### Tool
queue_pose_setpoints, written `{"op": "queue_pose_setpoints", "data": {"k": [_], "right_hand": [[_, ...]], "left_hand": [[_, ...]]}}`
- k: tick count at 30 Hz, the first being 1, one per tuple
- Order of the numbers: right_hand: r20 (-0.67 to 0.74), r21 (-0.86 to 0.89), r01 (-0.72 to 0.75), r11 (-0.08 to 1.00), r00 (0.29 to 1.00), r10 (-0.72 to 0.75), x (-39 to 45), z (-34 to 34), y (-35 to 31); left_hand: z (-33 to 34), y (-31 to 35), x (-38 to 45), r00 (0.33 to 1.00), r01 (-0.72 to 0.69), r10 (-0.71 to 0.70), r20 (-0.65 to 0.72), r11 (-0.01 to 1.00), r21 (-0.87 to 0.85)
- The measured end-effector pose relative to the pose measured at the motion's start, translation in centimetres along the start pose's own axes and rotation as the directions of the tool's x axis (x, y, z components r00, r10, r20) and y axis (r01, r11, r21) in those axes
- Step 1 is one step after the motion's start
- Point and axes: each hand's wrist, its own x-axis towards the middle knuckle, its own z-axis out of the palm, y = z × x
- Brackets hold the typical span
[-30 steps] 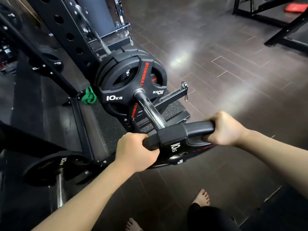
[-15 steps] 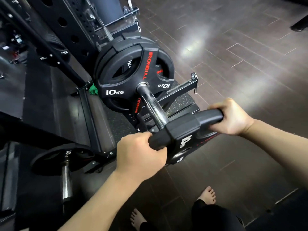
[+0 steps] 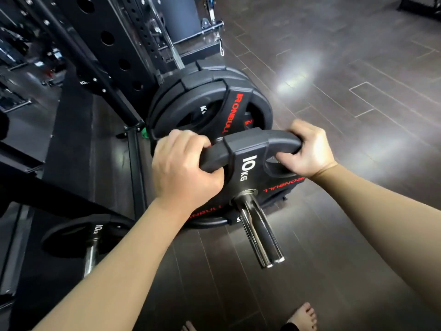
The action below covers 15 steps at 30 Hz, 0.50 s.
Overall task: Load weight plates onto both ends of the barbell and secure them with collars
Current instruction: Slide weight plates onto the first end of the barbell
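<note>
A black 10 kg plate (image 3: 249, 168) with red lettering sits on the chrome barbell sleeve (image 3: 259, 237), whose end sticks out toward me through the plate's hole. My left hand (image 3: 183, 170) grips the plate's rim on the left. My right hand (image 3: 307, 151) grips its rim on the right. Further along the sleeve stand several more black plates (image 3: 210, 103), a short gap away from the held one.
A black perforated rack upright (image 3: 114, 44) rises at the upper left. Another 10 kg plate (image 3: 88, 237) rests on a low peg at the lower left. Dark wood floor (image 3: 358, 91) spreads to the right. Bare feet (image 3: 303, 316) show at the bottom.
The plate went from in front of the sleeve's tip onto the sleeve. Both hands pushed it away from me toward the loaded plates, and the sleeve end now pokes out through it.
</note>
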Motion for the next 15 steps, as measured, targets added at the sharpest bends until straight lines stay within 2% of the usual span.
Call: {"op": "queue_pose_setpoints", "data": {"k": [3, 7, 9, 13, 15], "right_hand": [[-0.112, 0.057, 0.045, 0.997, 0.993, -0.039, 0.9, 1.4, 1.3], [-0.159, 0.040, 0.017, 0.999, 0.987, -0.010, 0.6, 2.1, 2.2], [-0.166, 0.094, -0.046, 0.994, 0.984, 0.061, 0.2, 2.5, 2.0], [-0.273, 0.271, -0.164, 0.949, 0.932, 0.239, -2.2, 3.9, 1.4], [-0.244, 0.323, -0.252, 0.912, 0.909, 0.338, -3.4, 4.8, 1.7]], "left_hand": [[1.0, -0.8, 1.2, 0.990, -0.140, 0.142, -0.023, 0.988, 0.067], [1.5, -0.8, 2.0, 0.960, -0.273, 0.266, 0.083, 0.958, 0.087], [1.5, -0.5, 2.3, 0.952, -0.290, 0.284, 0.112, 0.956, 0.040], [0.6, -1.6, 0.1, 0.950, -0.276, 0.273, 0.154, 0.961, 0.000], [0.5, -3.3, -2.5, 0.964, -0.232, 0.233, 0.126, 0.972, -0.022]]}}
